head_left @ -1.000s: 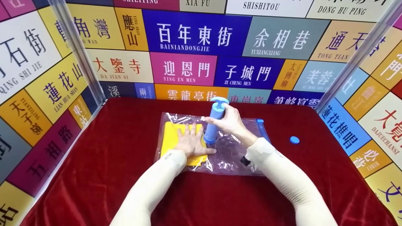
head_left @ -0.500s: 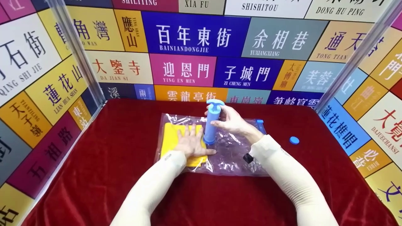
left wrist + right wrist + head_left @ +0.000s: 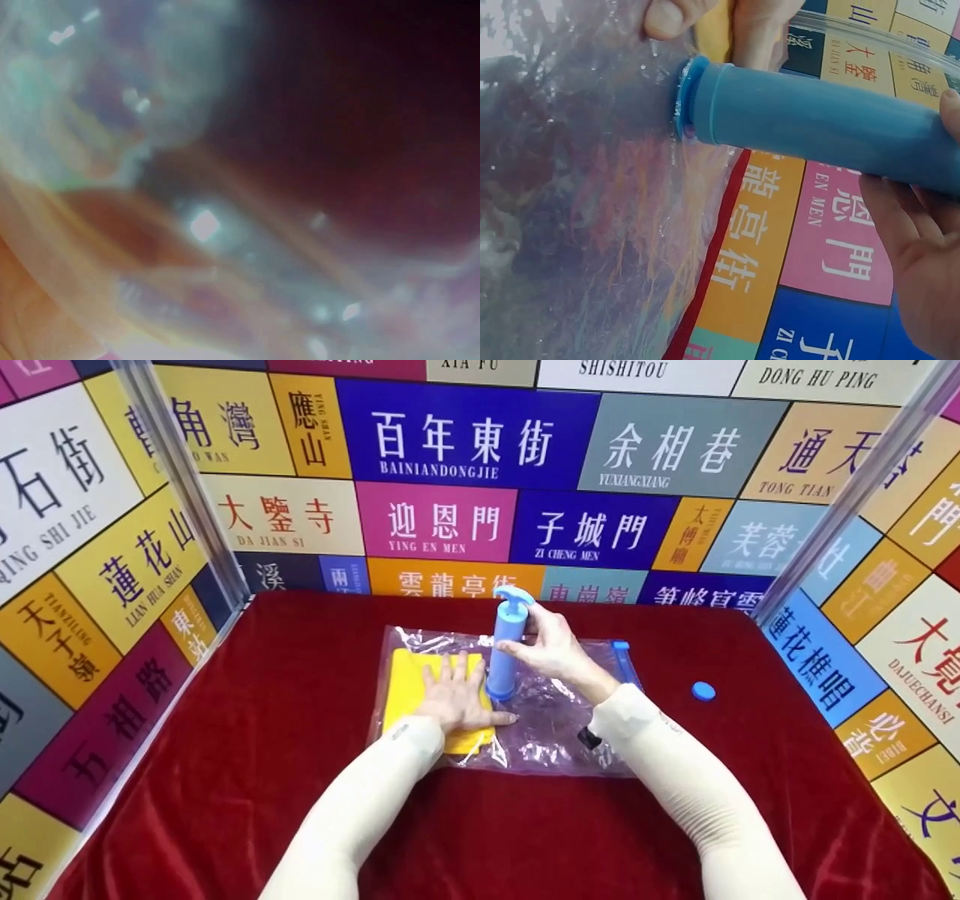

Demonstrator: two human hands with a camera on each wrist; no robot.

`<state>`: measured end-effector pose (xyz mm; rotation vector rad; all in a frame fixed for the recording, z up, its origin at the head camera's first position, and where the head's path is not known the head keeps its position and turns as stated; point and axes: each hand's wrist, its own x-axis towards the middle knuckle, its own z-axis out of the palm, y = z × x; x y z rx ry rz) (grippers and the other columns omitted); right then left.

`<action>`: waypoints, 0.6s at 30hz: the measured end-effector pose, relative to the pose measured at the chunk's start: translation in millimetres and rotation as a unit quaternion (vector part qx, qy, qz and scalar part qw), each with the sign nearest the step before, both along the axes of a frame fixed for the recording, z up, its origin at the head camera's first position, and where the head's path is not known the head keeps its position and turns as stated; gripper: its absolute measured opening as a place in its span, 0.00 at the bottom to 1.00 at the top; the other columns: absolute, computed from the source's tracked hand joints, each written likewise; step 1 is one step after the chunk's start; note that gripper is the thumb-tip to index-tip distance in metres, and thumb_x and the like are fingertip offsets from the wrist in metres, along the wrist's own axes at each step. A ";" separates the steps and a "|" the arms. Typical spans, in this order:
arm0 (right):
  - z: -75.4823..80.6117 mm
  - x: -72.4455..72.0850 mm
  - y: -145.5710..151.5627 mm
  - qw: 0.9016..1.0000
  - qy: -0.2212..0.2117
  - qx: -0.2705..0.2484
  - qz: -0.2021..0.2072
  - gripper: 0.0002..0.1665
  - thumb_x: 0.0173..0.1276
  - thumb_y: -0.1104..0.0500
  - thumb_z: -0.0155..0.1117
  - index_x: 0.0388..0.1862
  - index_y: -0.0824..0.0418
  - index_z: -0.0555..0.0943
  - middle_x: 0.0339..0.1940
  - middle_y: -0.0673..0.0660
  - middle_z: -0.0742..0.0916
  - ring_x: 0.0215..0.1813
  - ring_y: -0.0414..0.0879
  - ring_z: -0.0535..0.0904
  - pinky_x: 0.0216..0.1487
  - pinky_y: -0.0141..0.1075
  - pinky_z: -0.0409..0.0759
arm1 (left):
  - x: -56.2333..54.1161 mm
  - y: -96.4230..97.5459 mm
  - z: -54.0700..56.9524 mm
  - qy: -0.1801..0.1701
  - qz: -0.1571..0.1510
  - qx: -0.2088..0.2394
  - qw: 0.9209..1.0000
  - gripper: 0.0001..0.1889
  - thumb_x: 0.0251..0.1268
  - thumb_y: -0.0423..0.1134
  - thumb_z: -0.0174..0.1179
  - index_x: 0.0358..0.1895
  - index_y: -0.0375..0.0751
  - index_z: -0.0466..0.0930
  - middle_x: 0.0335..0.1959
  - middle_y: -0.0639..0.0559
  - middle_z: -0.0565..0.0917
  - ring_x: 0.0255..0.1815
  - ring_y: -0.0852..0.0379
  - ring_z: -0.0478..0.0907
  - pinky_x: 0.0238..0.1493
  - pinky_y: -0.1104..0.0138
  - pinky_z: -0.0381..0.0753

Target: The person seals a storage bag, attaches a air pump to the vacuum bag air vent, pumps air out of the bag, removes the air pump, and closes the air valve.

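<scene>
A clear plastic zip bag (image 3: 555,735) lies flat, with a folded yellow cloth (image 3: 405,682) inside its left half. My left hand (image 3: 455,701) rests on the bag over the cloth, fingers spread. Beside it a blue hand pump (image 3: 508,649) stands nearly upright, its foot against the bag. My right hand (image 3: 553,643) grips the pump's upper barrel just below the T-shaped handle. In the right wrist view, the pump (image 3: 802,116) meets the bag film (image 3: 577,187) at its flanged end, and my right hand (image 3: 930,262) holds the other end. The left wrist view is blurred.
A round blue cap (image 3: 703,691) lies on the red tablecloth (image 3: 315,675), right of the bag. A blue zip slider (image 3: 620,646) sits at the bag's back right corner. Behind the table rises a wall of coloured signs (image 3: 465,435), with clear posts (image 3: 847,487) at the corners.
The pump's top has tipped left, leaving it closer to upright. My right thumb has shifted from across the barrel to its near side. My left hand has stayed in place.
</scene>
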<state>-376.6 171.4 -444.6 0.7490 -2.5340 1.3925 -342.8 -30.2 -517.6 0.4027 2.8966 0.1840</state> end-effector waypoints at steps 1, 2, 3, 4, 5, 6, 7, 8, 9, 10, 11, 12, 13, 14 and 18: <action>-0.3 0.5 -0.7 1.000 0.015 0.005 -0.010 0.47 0.67 0.58 0.87 0.82 0.59 0.77 0.58 0.68 0.95 0.55 0.63 0.96 0.58 0.53 0.96 | -0.2 0.1 0.3 -0.001 -0.001 0.001 1.000 0.69 0.60 0.93 0.52 0.96 0.55 0.42 0.97 0.38 0.42 0.97 0.26 0.41 0.92 0.24 0.41; -0.8 0.7 -1.3 0.999 0.029 0.009 -0.023 0.48 0.66 0.56 0.88 0.82 0.57 0.77 0.56 0.66 0.96 0.53 0.62 0.96 0.55 0.51 0.96 | -0.5 0.2 0.4 -0.002 -0.003 0.001 1.000 0.69 0.60 0.93 0.52 0.96 0.55 0.42 0.97 0.38 0.41 0.97 0.26 0.41 0.92 0.24 0.41; -1.2 0.9 -1.9 0.998 0.043 0.015 -0.034 0.48 0.65 0.54 0.89 0.81 0.57 0.78 0.53 0.65 0.96 0.50 0.62 0.96 0.52 0.48 0.95 | -0.7 0.4 0.7 -0.003 -0.004 0.002 1.000 0.69 0.60 0.93 0.52 0.96 0.54 0.42 0.97 0.38 0.41 0.97 0.26 0.40 0.92 0.24 0.41; -1.0 1.5 -3.0 0.997 0.052 0.018 -0.045 0.47 0.63 0.53 0.90 0.78 0.57 0.79 0.51 0.64 0.96 0.48 0.61 0.95 0.48 0.46 0.93 | -0.8 0.3 0.8 -0.003 -0.005 0.002 1.000 0.69 0.61 0.92 0.52 0.96 0.54 0.41 0.97 0.38 0.40 0.97 0.26 0.40 0.92 0.24 0.41; -1.1 1.7 -4.0 0.996 0.059 0.019 -0.056 0.44 0.62 0.52 0.91 0.74 0.59 0.81 0.48 0.63 0.96 0.45 0.61 0.94 0.45 0.44 0.90 | -0.9 0.2 0.8 -0.003 -0.005 0.002 1.000 0.69 0.61 0.92 0.52 0.96 0.54 0.41 0.97 0.38 0.40 0.97 0.26 0.40 0.92 0.24 0.41; -1.2 1.8 -5.1 0.995 0.064 0.021 -0.068 0.41 0.61 0.51 0.92 0.68 0.60 0.82 0.45 0.62 0.96 0.43 0.60 0.93 0.42 0.41 0.87 | -0.9 -0.1 1.0 -0.002 -0.005 0.002 1.000 0.69 0.61 0.92 0.52 0.96 0.54 0.42 0.97 0.38 0.40 0.97 0.26 0.41 0.92 0.24 0.41; -1.2 1.5 -6.0 0.994 0.069 0.021 -0.077 0.38 0.59 0.51 0.93 0.63 0.61 0.83 0.41 0.62 0.95 0.40 0.59 0.91 0.40 0.39 0.84 | -0.9 -0.2 1.3 0.000 -0.004 0.003 1.000 0.69 0.61 0.92 0.52 0.96 0.54 0.42 0.97 0.38 0.41 0.97 0.26 0.41 0.92 0.24 0.42; -1.0 1.3 -6.9 0.993 0.073 0.021 -0.087 0.36 0.57 0.50 0.94 0.58 0.61 0.83 0.37 0.61 0.94 0.37 0.58 0.89 0.38 0.38 0.81 | -0.8 -0.2 1.6 0.002 -0.004 0.003 1.000 0.68 0.61 0.91 0.53 0.96 0.54 0.43 0.97 0.38 0.42 0.97 0.26 0.41 0.92 0.24 0.42; -0.8 1.0 -7.8 0.992 0.076 0.023 -0.095 0.35 0.56 0.49 0.94 0.54 0.61 0.82 0.34 0.60 0.92 0.35 0.56 0.87 0.36 0.36 0.79 | -0.6 -0.3 2.0 0.004 -0.004 0.003 1.000 0.68 0.61 0.91 0.53 0.96 0.54 0.43 0.97 0.38 0.42 0.97 0.26 0.42 0.92 0.24 0.43; -0.8 0.5 -8.7 0.992 0.078 0.025 -0.101 0.35 0.56 0.48 0.95 0.52 0.60 0.82 0.33 0.59 0.91 0.34 0.53 0.85 0.35 0.36 0.77 | -0.4 -0.3 2.1 0.006 -0.003 0.004 1.000 0.68 0.61 0.91 0.53 0.96 0.55 0.44 0.97 0.37 0.43 0.97 0.26 0.42 0.93 0.25 0.43; -0.8 0.1 -9.6 0.991 0.079 0.027 -0.107 0.36 0.55 0.46 0.95 0.51 0.60 0.82 0.31 0.58 0.90 0.32 0.51 0.82 0.33 0.35 0.76 | -0.2 -0.4 2.2 0.006 -0.002 0.005 1.000 0.68 0.61 0.91 0.54 0.96 0.55 0.44 0.97 0.38 0.44 0.97 0.27 0.42 0.93 0.25 0.43; -0.9 -0.2 -10.5 0.990 0.079 0.029 -0.112 0.36 0.55 0.44 0.95 0.50 0.59 0.82 0.30 0.58 0.89 0.32 0.50 0.81 0.33 0.35 0.75 | 0.2 -0.5 2.4 0.007 -0.001 0.004 1.000 0.68 0.61 0.91 0.54 0.96 0.55 0.44 0.97 0.38 0.44 0.97 0.27 0.42 0.93 0.25 0.43; -1.0 -0.4 -11.3 0.989 0.080 0.031 -0.117 0.37 0.54 0.42 0.95 0.50 0.59 0.81 0.30 0.57 0.89 0.32 0.49 0.80 0.33 0.35 0.75 | 0.7 -0.4 2.4 0.007 -0.001 0.005 1.000 0.68 0.60 0.91 0.54 0.96 0.55 0.44 0.97 0.38 0.44 0.97 0.27 0.42 0.93 0.25 0.43; -0.9 -0.3 -12.1 0.989 0.080 0.033 -0.122 0.38 0.54 0.40 0.95 0.49 0.58 0.81 0.31 0.57 0.89 0.32 0.48 0.81 0.33 0.36 0.76 | 1.1 -0.5 2.6 0.007 -0.001 0.005 1.000 0.68 0.60 0.91 0.54 0.96 0.55 0.44 0.97 0.38 0.43 0.97 0.27 0.42 0.93 0.25 0.43; -0.9 0.7 -15.1 0.986 0.078 0.036 -0.141 0.39 0.51 0.40 0.96 0.49 0.58 0.82 0.36 0.57 0.93 0.36 0.51 0.86 0.37 0.39 0.81 | 3.0 -1.0 3.2 0.006 0.000 0.007 1.000 0.68 0.60 0.92 0.53 0.96 0.55 0.44 0.97 0.38 0.43 0.97 0.27 0.42 0.93 0.25 0.42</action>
